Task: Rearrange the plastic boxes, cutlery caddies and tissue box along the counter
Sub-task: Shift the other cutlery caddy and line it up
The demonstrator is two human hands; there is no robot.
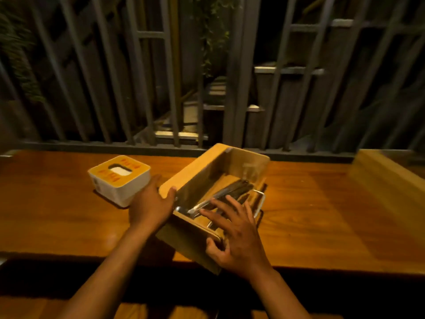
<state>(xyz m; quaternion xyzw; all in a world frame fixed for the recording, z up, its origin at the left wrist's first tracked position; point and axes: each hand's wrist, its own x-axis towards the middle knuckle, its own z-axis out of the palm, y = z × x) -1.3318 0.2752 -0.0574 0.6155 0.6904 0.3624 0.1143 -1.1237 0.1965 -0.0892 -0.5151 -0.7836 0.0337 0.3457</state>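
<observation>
A wooden cutlery caddy [202,171] stands askew at the middle of the wooden counter [322,215], with dark-handled cutlery [230,192] lying inside. My left hand [151,203] grips its left wall, thumb over the rim. My right hand [232,236] holds the near right corner, thumb on the outside and fingers spread over the cutlery. A white tissue box [119,180] with an orange top sits just left of the caddy, close to my left hand.
A metal railing [161,88] with vertical bars runs along the counter's far edge, dark outside beyond it. A second wooden box [379,178], blurred, stands at the far right of the counter. The counter's near edge [345,268] drops into shadow.
</observation>
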